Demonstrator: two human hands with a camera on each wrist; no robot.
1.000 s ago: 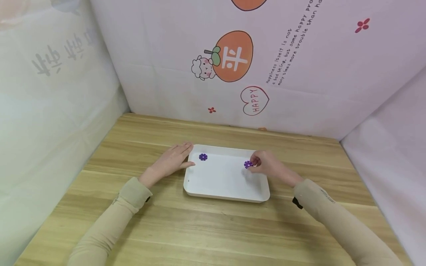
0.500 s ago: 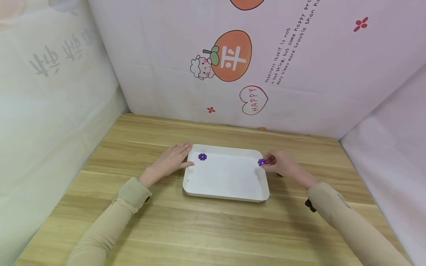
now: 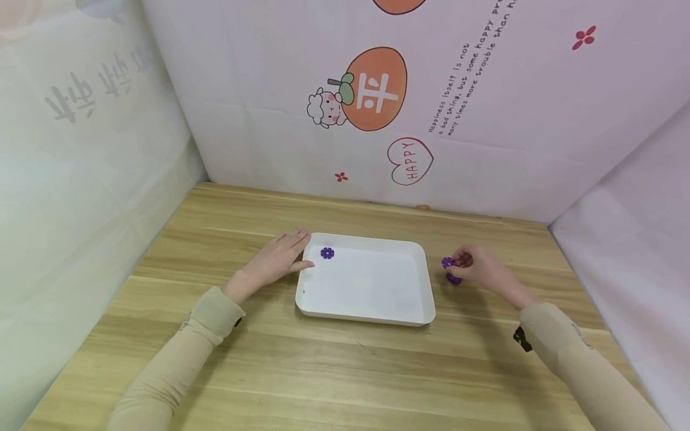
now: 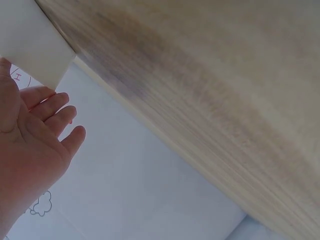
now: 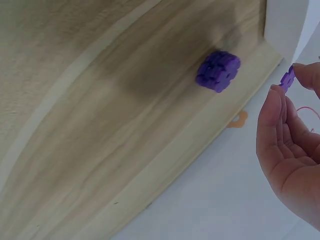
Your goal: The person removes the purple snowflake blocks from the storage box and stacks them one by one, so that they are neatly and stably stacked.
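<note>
My right hand (image 3: pixel 481 267) pinches a purple notched disc (image 3: pixel 448 262), shaped like a snowflake, between thumb and fingertips, to the right of the white tray (image 3: pixel 366 287). Just below it on the table stands a stack of similar purple discs (image 5: pixel 218 71), clear in the right wrist view and partly covered by the hand in the head view. One more purple disc (image 3: pixel 327 253) lies inside the tray near its far left corner. With straight fingers my left hand (image 3: pixel 277 261) rests on the tray's left rim; the left wrist view shows those fingers against the tray's wall (image 4: pixel 42 45).
The tray stands on a wooden table (image 3: pixel 323 365). A printed white cloth (image 3: pixel 269 120) rises behind the table, and plain-looking cloth walls (image 3: pixel 91 179) close in the sides.
My right hand has carried the pinched disc rightward, from above the tray, over its right rim, to beside the stack. The left hand stays on the rim.
</note>
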